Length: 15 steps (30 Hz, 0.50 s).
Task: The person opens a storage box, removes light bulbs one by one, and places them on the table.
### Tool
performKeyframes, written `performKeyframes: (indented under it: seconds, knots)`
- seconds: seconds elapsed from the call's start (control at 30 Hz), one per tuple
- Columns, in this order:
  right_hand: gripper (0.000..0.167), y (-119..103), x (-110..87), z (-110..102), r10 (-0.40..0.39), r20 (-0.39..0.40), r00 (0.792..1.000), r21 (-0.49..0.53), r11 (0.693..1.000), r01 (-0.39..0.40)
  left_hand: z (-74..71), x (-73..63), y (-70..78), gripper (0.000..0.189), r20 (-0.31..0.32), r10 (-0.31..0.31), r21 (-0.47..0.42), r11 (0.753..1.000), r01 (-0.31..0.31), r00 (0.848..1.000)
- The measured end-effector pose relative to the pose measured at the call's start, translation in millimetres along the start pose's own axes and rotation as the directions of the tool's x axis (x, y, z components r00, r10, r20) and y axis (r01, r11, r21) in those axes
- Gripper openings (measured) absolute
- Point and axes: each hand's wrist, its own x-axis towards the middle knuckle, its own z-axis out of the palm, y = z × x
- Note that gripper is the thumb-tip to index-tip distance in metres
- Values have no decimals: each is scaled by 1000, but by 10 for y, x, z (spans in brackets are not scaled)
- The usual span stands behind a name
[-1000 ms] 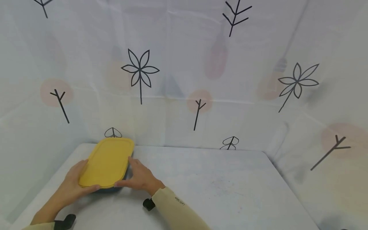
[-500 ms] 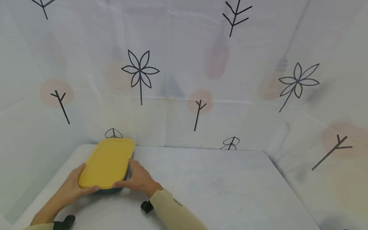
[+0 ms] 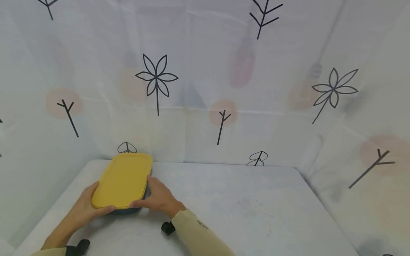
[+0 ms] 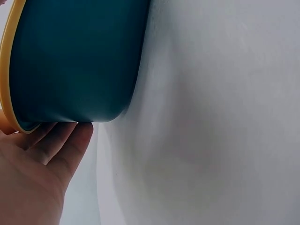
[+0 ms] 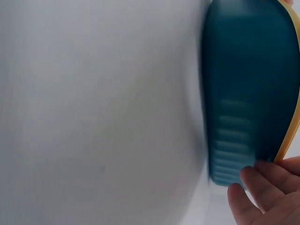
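Note:
A deep teal food container [image 3: 125,211] with a yellow lid [image 3: 123,181] is at the left of the white table. My left hand [image 3: 84,206] grips its near left corner, thumb along the front edge and fingers on the side wall. On the near right corner my right hand [image 3: 161,198] holds it the same way. In the left wrist view, fingertips press the teal wall [image 4: 77,61] below the yellow rim. Ridges mark the container's side [image 5: 234,140] in the right wrist view, near my fingers. The lid's surface is hidden in both wrist views.
The white table [image 3: 243,206] has faint smudges right of the middle. A pale cloth [image 3: 198,81] printed with flowers and twigs hangs behind it and along both sides. Dark straps with black mounts [image 3: 168,228] sit on both wrists.
The lidded container and both hands have shifted slightly to the right in the head view. The hold on it looks the same, and the head view itself has moved a little.

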Motion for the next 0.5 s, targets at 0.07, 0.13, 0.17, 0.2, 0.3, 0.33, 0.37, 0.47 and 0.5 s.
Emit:
performKeyframes:
  seconds: [0.07, 0.13, 0.17, 0.2, 0.3, 0.33, 0.37, 0.47, 0.5]
  knots:
    - [110, 24, -8, -16, 16, 3, 1000, 6, 1000, -16, 15, 1, 15, 114, 3, -11, -3, 1000, 11, 1000]
    - [111, 53, -20, -38, 23, 5, 1000, 22, 999, -23, 42, 7, 35, 115, 7, -28, -3, 1000, 28, 1000]
    - [111, 72, -27, -50, 19, 5, 1000, 36, 999, -19, 60, 5, 52, 115, 11, -34, -4, 999, 34, 999]
    - [110, 94, -37, -63, 20, 4, 1000, 50, 999, -20, 80, 4, 71, 115, 14, -40, -4, 999, 40, 999]
    - [110, 167, -69, -116, 17, -2, 1000, 92, 996, -17, 153, 12, 139, 115, 8, -35, -10, 999, 35, 999]
    - [110, 191, -80, -133, 19, -4, 1000, 104, 994, -19, 175, 13, 167, 114, 6, -32, -11, 999, 32, 999]
    - [110, 212, -91, -151, 21, -7, 1000, 112, 993, -20, 195, 17, 190, 113, -1, -24, -10, 1000, 24, 1000]
    - [111, 267, -115, -203, 19, -12, 1000, 130, 991, -17, 238, 33, 238, 111, -17, -9, -8, 1000, 8, 1000]
    - [111, 282, -123, -218, 14, -10, 1000, 131, 991, -13, 248, 37, 250, 111, -20, -7, -6, 1000, 7, 1000]
